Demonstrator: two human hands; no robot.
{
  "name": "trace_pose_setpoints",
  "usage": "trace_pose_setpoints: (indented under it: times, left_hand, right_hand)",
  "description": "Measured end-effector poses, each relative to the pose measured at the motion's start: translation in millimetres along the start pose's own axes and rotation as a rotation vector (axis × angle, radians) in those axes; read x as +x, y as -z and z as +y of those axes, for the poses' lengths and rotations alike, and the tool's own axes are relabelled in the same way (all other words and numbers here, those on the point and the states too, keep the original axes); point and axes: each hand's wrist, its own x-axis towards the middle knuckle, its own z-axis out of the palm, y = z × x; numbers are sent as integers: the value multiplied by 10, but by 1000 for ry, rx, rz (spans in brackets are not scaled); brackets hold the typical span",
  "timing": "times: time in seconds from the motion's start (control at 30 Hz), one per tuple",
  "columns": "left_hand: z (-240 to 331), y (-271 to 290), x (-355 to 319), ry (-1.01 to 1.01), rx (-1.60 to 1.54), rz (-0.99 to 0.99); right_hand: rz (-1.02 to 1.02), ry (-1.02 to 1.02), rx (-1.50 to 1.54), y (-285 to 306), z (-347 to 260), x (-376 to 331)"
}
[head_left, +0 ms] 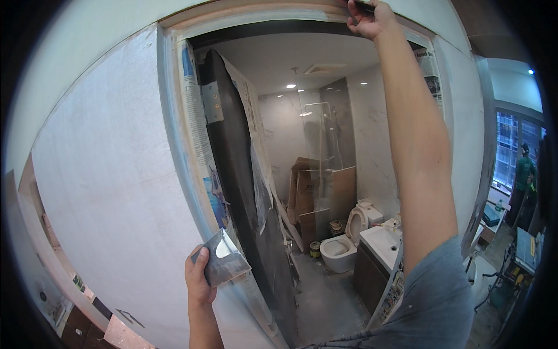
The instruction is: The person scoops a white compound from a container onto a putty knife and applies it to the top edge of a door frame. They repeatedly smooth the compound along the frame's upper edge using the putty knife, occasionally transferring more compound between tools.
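Low at the left, my left hand point(200, 278) grips a flat metal filling blade point(232, 269), thumb on its face. A white patch near the blade's upper corner could be filler or glare; I cannot tell which. My right arm stretches up across the doorway. Close to the top of the door frame point(267, 16), my right hand point(372, 22) is closed round a dark, thin tool point(365, 6), which is partly cut off by the picture's upper edge, so its kind does not show. Pale, smeared filler coats the frame's left side point(177, 134).
A dark door point(229, 139) stands inward, with newspaper point(200, 134) taped along the jamb. Beyond are a toilet point(338, 251), a washbasin point(381, 243), cardboard point(305, 183) and a glass panel. A person point(523, 174) stands far right near a cluttered workbench point(526, 250).
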Motion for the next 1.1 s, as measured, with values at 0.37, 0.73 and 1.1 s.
trace_pose_setpoints:
  times: [0.37, 0.73, 1.1]
  left_hand:
    - [-10, 11, -16, -10, -20, 26]
    - [-20, 35, -14, -3, -33, 19]
    - [-5, -57, -15, -11, -32, 23]
  right_hand:
    - [33, 244, -191, -587, 650, -206]
    - [-60, 56, -4, -136, 229, -137]
    - [21, 153, -186, -135, 319, 84]
